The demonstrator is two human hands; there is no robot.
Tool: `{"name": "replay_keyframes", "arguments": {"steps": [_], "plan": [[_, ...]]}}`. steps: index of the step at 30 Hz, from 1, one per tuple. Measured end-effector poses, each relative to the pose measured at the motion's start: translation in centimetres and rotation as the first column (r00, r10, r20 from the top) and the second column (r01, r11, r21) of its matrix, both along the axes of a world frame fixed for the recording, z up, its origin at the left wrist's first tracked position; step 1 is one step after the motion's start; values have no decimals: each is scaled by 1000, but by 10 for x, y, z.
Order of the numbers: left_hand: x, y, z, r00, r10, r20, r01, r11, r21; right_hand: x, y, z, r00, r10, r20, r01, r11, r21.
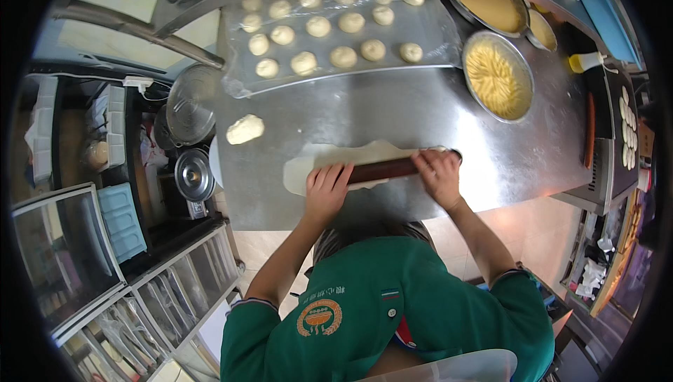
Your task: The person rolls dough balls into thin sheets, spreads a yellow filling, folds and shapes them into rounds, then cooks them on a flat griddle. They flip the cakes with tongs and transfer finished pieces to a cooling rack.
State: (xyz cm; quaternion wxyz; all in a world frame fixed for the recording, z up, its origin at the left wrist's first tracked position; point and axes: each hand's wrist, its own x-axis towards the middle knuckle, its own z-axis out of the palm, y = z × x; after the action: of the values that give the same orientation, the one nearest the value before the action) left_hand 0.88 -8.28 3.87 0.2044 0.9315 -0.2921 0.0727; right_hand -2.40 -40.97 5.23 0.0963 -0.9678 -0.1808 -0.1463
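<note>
Nearest camera, translucent plastic (463,367) over green shirt (463,291). At left on steel table (399,105), pale dough piece (245,129), apart from dough sheet (357,152). Next, left hand (328,187), palm-down over left end of dark rolling pin (385,170): laid across sheet, between both hands, neither clearly nearer; long axis left-right, right end slightly farther off. Then right hand (440,175), draped over pin near right end. How tightly clenched, either side: cannot tell.

Steel bowl (527,94), ridged yellow filling (492,77), upper right of surface (392,98); larger bowl (519,24), smooth yellow filling (484,3), just behind; yellow-and-white bottle (586,62) further right; left: silver pot lid (194,176), light-blue compartment tray (120,220), white power strip (138,82)
</note>
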Motion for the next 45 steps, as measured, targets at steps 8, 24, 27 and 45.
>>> {"name": "replay_keyframes", "arguments": {"steps": [8,24,27,45], "plan": [[59,-105,-15,985,49,-166,-51,999,-6,33,-71,-22,959,-139,-246,157,986,55],[109,-133,0,966,-258,8,255,959,123,108,-106,-7,963,233,-139,-231,973,30],[79,-130,-6,955,-251,159,216,954,207,84,-108,-6,973,189,-128,-201,976,-81],[-43,-77,-11,979,-199,29,197,978,65,-76,-64,-18,958,-36,-285,25,999,-44]]}}
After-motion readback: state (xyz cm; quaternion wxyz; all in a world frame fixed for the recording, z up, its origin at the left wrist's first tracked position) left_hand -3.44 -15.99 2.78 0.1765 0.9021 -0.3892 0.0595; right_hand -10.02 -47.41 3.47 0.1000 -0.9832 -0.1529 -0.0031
